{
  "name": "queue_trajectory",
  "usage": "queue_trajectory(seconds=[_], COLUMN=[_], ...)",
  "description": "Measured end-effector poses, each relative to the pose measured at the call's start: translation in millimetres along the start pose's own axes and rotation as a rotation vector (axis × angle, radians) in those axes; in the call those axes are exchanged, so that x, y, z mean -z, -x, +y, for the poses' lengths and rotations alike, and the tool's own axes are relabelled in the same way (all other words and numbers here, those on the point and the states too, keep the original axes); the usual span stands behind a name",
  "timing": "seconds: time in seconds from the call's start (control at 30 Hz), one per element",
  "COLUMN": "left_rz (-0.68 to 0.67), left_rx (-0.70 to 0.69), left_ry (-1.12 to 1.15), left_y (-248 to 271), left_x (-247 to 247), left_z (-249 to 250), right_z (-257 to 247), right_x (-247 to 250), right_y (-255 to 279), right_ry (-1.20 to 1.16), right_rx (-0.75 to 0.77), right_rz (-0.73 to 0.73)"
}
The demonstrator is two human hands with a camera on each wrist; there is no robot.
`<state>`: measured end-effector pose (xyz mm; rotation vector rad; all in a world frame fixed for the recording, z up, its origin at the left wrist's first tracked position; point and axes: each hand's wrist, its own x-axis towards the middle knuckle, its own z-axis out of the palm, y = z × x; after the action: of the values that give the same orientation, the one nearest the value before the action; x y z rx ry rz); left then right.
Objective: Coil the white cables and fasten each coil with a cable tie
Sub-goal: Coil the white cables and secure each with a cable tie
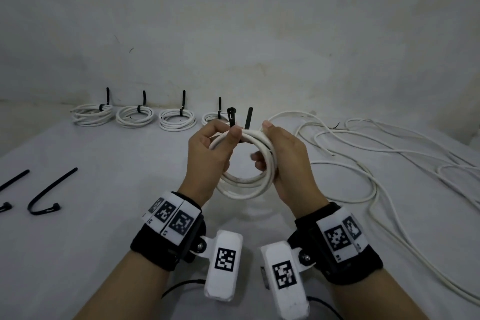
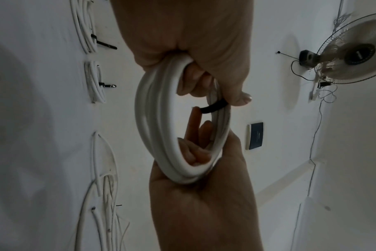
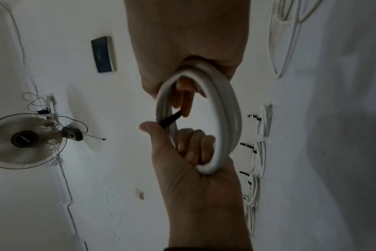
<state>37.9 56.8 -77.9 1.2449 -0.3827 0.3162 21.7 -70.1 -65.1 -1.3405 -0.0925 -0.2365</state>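
Wrist cameras point(image 1: 224, 267) sit closest to me, white blocks with black square codes, strapped on by black bands point(image 1: 166, 236) carrying more codes; none of it reads as words. Beyond them lies the table point(image 1: 109, 163), grey-white, and on its right side I see loose cables point(image 1: 363, 153) sprawled in wide loops. Four tied coils point(image 1: 135, 115) line the back edge, each with a black tie standing up. Up off the table I've got the coil point(image 1: 244, 184) between both hands. Left hand point(image 1: 207, 156) is curled round the coil's left side, thumb pinching at the top. Right hand point(image 1: 288, 163) grips the right side, fingers hooked through the ring. Black tie point(image 1: 239, 121) loops the coil's top, both ends sticking up between the thumbs. Two spare ties point(image 1: 49, 192) lie far left. Fan point(image 2: 352, 49) on the wall has a hub label too blurred to read.
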Motion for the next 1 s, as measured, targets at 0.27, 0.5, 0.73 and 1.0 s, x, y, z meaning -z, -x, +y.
queue_trajectory(seconds=[0.27,0.5,0.73,1.0], left_rz=[-0.196,-0.251,-0.201,-0.239], left_rx=[0.021,0.027,0.091,0.263], left_ry=[0.062,0.036,0.076,0.348], left_y=[0.6,2.5,0.5,0.1], left_x=[2.1,0.2,3.5,4.9], left_z=[-2.0,0.9,-1.9,2.5], right_z=[-17.7,-36.0,-32.6,-37.0], right_x=[11.4,16.5,9.6,9.6], right_y=[-13.0,-18.5,-10.8,-9.1], right_ry=[0.051,-0.114,0.082,0.204], right_rx=[0.056,0.006,0.14,0.288], right_rz=[-0.094,-0.122,-0.16,-0.107])
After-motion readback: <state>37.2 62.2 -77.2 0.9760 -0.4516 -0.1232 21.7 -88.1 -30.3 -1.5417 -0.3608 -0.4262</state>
